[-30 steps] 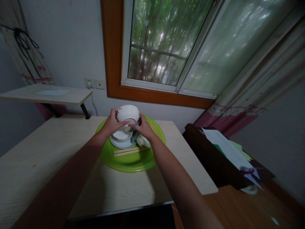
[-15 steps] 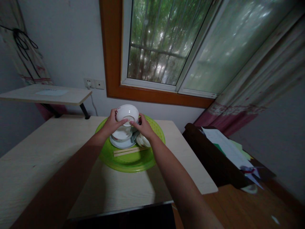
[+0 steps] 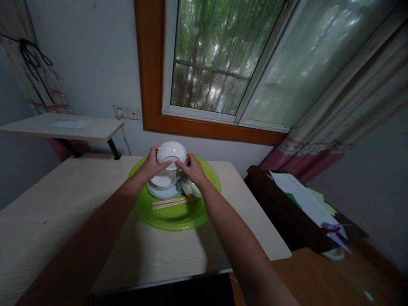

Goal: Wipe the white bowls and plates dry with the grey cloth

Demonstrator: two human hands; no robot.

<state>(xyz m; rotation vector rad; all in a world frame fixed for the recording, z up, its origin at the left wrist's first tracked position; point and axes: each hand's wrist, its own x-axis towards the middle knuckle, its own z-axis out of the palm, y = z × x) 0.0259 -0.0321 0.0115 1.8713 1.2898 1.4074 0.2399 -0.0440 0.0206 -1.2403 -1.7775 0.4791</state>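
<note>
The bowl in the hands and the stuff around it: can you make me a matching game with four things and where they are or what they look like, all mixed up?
Things:
1. upper bowl
2. chopsticks
3. tray
4. cord

Matches:
A. black, looped against a curtain
B. green, resting on the table
C. held by the left hand and right hand
D. pale yellow, lying on the near side of the plate

Right pairs: 1-C, 2-D, 3-B, 4-A
</note>
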